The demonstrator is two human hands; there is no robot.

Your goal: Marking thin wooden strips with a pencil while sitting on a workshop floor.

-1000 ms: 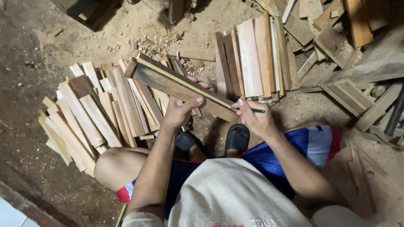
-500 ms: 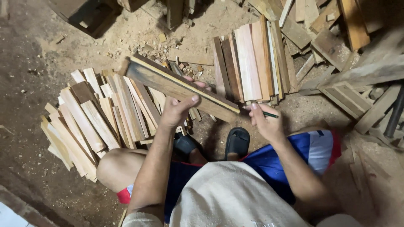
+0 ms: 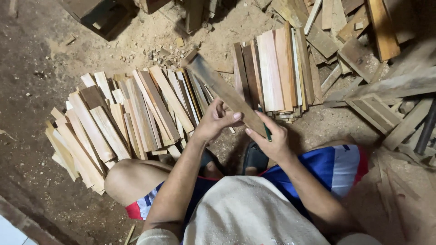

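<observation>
1. My left hand (image 3: pixel 215 120) and right hand (image 3: pixel 272 138) both clamp the wooden strip (image 3: pixel 222 90), which points to 11 o'clock.
2. Stacked slats (image 3: pixel 272 68) lie at 1 o'clock, the fanned pile (image 3: pixel 122 118) at 9; bare sawdust floor (image 3: pixel 45 50) lies beyond.
3. The green pencil (image 3: pixel 267 131) is partly hidden in my right fingers.

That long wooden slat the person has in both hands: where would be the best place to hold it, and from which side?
Probably at its near end, where both hands already meet. The wooden slat is long, flat and narrow, slanting away up-left, so fingers wrap its narrow width from either edge: left hand from the left, right hand, which also holds a green pencil, from the right.
</observation>
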